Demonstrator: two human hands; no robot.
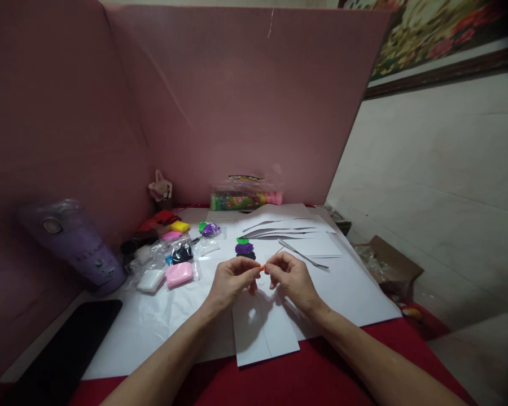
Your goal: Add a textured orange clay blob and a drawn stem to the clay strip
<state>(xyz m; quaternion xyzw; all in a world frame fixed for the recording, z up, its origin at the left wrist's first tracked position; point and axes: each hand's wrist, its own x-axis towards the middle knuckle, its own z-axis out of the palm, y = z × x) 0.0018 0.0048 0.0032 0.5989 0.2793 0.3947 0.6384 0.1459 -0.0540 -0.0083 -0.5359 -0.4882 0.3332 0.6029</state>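
Note:
Between my two hands is a small orange piece of modelling clay (262,268), pinched at the fingertips above the white paper. My left hand (238,277) grips its left side with thumb and forefinger. From the other side, my right hand (288,277) pinches it too, and a thin orange strand rises above that hand. Just beyond my hands lie a purple clay lump (244,248), a green bit (242,241) and a dark lump (247,255), stacked in a column on the paper. A folded white sheet (262,338) lies beneath my hands.
Bagged clay blocks, including a pink one (179,274) and a white one (151,280), lie left. A purple bottle (78,248) and a black phone-like slab (68,344) stand and lie farther left. Grey paper strips (275,232) are behind; a cardboard box (400,265) sits right.

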